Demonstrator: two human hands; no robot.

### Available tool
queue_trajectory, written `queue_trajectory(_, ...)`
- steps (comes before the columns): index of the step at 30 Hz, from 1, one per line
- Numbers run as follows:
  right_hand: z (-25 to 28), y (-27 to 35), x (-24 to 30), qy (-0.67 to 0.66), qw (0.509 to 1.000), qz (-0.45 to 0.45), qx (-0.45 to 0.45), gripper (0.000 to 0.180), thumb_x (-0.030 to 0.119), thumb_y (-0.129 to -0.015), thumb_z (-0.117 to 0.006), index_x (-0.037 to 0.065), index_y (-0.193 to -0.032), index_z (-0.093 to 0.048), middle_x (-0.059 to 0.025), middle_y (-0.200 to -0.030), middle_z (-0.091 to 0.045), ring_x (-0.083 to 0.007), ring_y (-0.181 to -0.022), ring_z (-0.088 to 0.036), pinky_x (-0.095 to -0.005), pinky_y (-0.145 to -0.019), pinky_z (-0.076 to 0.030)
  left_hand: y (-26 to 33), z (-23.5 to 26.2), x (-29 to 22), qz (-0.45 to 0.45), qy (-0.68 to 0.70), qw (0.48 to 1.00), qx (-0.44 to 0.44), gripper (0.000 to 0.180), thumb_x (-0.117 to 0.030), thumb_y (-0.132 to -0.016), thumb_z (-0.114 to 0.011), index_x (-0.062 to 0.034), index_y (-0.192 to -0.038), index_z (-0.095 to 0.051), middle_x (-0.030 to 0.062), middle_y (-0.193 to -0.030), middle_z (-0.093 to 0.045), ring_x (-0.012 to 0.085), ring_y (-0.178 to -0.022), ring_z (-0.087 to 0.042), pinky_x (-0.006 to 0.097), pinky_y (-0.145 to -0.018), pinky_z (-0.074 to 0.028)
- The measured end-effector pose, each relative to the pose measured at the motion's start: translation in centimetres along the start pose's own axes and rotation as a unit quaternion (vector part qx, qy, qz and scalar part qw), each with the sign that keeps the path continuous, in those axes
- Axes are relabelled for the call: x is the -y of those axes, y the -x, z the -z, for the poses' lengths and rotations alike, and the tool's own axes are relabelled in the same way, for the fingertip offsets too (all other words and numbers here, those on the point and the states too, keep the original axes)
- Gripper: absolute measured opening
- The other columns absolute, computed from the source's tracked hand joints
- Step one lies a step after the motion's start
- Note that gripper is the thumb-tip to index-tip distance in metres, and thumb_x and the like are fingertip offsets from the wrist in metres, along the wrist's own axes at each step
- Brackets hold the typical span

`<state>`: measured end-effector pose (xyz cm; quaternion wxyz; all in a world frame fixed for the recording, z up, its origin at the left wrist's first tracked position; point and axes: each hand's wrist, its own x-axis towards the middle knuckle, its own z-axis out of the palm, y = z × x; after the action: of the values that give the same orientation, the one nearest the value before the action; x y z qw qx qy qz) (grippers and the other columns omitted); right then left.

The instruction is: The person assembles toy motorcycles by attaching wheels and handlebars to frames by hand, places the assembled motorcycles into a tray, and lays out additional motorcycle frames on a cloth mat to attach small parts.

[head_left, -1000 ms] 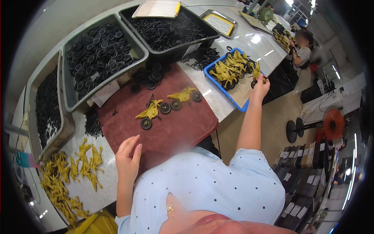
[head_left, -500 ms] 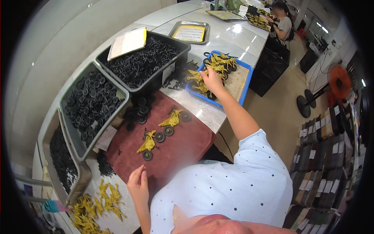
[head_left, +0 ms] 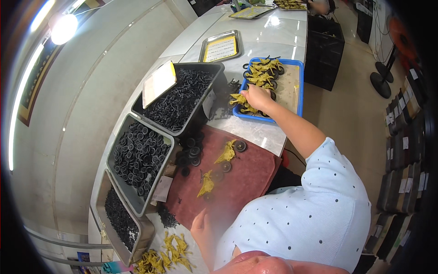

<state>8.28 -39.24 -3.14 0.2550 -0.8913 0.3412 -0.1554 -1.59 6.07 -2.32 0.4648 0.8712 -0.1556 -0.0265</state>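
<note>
My right hand (head_left: 258,97) is over the blue tray (head_left: 299,91), its fingers closed on a small yellow toy motorcycle (head_left: 237,99) with black wheels. More such yellow toys fill the tray's left side in rows. On the dark red cloth (head_left: 255,160) lie two more yellow toy motorcycle bodies (head_left: 225,152), one farther and one nearer, with black wheels (head_left: 240,145) beside them. My left hand (head_left: 200,226) rests at the cloth's near edge, fingers loosely stretched and nothing visible in them. A hazy smear blurs part of the cloth.
Left of the cloth stand a bin of black wheels (head_left: 141,153), a bin of thin black parts (head_left: 175,102) with a white card on it, and a narrower bin of small black pieces (head_left: 119,214). Loose yellow bodies (head_left: 175,251) lie nearby. A metal tray (head_left: 238,43) sits farther back.
The view has swung, so the table and bins appear farther right. My right hand remains at the blue tray with the toy; my left hand stays near the cloth's near edge.
</note>
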Motion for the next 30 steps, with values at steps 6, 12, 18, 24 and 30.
queue_trajectory(6,-1.4,-1.1,-1.3,-0.185,0.977,0.023,-0.103,0.046,0.049,-0.092,-0.053,0.006,-0.106,-0.062,-0.0182,-0.089,-0.067,-0.0363,-0.088,-0.064,-0.0445,-0.08,-0.046,-0.1,0.1,-0.3,0.005,-0.008,1.0,0.0,0.023,-0.009,-0.091,-0.06,0.0027,-0.109,-0.067,0.0105,-0.098,-0.07,0.0164,-0.091,-0.064,0.027,-0.084,-0.048)
queue_trajectory(12,2.7,-2.4,-2.4,-0.273,0.922,0.022,-0.275,0.042,0.042,-0.094,-0.055,0.003,-0.108,-0.06,-0.0147,-0.074,-0.066,-0.0338,-0.072,-0.065,-0.0431,-0.064,-0.048,-0.1,0.3,0.3,0.006,-0.019,1.0,0.006,0.022,-0.009,-0.091,-0.06,0.0021,-0.109,-0.067,0.0102,-0.097,-0.07,0.0167,-0.091,-0.064,0.027,-0.083,-0.048)
queue_trajectory(18,7.2,-11.2,-11.9,-0.192,0.916,-0.08,-0.344,0.053,0.041,-0.091,-0.058,-0.004,-0.118,-0.049,-0.0293,-0.102,-0.064,-0.0446,-0.1,-0.061,-0.0464,-0.086,-0.048,0.1,0.4,0.4,-0.012,-0.008,1.0,-0.006,0.021,-0.008,-0.092,-0.06,0.0025,-0.108,-0.067,0.0096,-0.096,-0.07,0.016,-0.089,-0.064,0.026,-0.082,-0.048)
queue_trajectory(24,11.8,-7.6,-13.7,-0.01,0.937,-0.252,-0.242,0.046,0.037,-0.091,-0.056,0.004,-0.123,-0.052,-0.0189,-0.116,-0.064,-0.0373,-0.109,-0.06,-0.051,-0.091,-0.043,-0.1,0.1,0.5,0.005,0.004,1.0,-0.006,0.02,-0.008,-0.092,-0.06,0.0029,-0.107,-0.067,0.0097,-0.094,-0.07,0.0164,-0.087,-0.065,0.027,-0.081,-0.049)
queue_trajectory(30,10.1,-8.7,-16.4,0.018,0.935,-0.287,-0.207,0.042,0.039,-0.091,-0.056,0.011,-0.122,-0.055,-0.0138,-0.121,-0.063,-0.0357,-0.114,-0.058,-0.0529,-0.095,-0.038,-0.8,0.0,-0.2,0.014,0.017,1.0,0.011,0.021,-0.003,-0.087,-0.061,0.004,-0.106,-0.067,0.0126,-0.1,-0.068,0.0188,-0.092,-0.064,0.029,-0.083,-0.049)
